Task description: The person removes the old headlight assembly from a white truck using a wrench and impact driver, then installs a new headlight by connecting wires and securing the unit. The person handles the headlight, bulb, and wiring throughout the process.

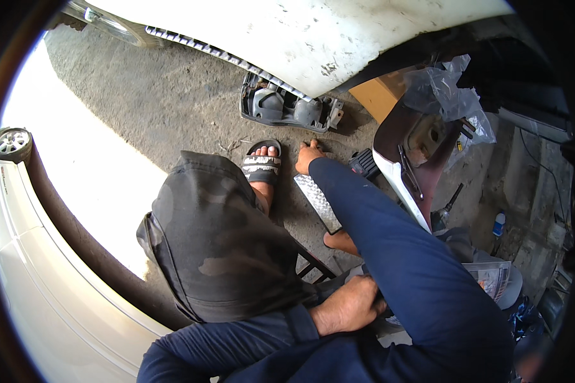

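Observation:
My right hand (308, 155) reaches to the concrete beside my sandalled foot (260, 165), its fingers bent over something I cannot make out. Under that forearm lies a silver textured piece (315, 198), with a black ribbed object (364, 165) to its right. My left hand (348, 303) is low by my lap, its fingers curled beneath my right forearm; what they grip is hidden. A grey-black lamp housing (268, 102) lies ahead of my foot.
A white vehicle panel (326, 32) overhangs ahead; a pale car body (25, 255) and wheel (11, 142) are left. Right are a maroon-and-white part (428, 163), cardboard (378, 96), crumpled plastic (450, 89), a dark tool (447, 207) and a blue-and-white object (499, 223).

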The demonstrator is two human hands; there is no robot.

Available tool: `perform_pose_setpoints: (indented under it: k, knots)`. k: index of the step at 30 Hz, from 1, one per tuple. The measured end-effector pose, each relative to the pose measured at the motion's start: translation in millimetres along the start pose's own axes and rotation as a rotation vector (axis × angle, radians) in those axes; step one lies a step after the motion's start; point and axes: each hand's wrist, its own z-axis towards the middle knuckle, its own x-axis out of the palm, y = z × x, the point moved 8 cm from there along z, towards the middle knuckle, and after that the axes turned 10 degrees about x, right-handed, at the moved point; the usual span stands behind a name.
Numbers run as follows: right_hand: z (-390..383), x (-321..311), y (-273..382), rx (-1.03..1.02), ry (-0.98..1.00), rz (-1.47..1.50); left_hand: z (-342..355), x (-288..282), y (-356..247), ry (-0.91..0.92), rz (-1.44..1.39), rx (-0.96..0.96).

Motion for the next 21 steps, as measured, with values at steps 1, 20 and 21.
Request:
perform_pose_setpoints:
  k: [1, 20, 21]
  knots:
    - [-1, 0, 1, -0.020, -0.013, -0.018, 1, 0, -2, 0.003, 0.015, 0.025]
    - [-34, -30, 40, -0.310, -0.254, -0.190, 4, 3, -3, 0.033, 0.051, 0.033]
    - [-46, -41, 49, -0.357, -0.273, -0.197, 6, 3, -6, 0.040, 0.081, 0.059]
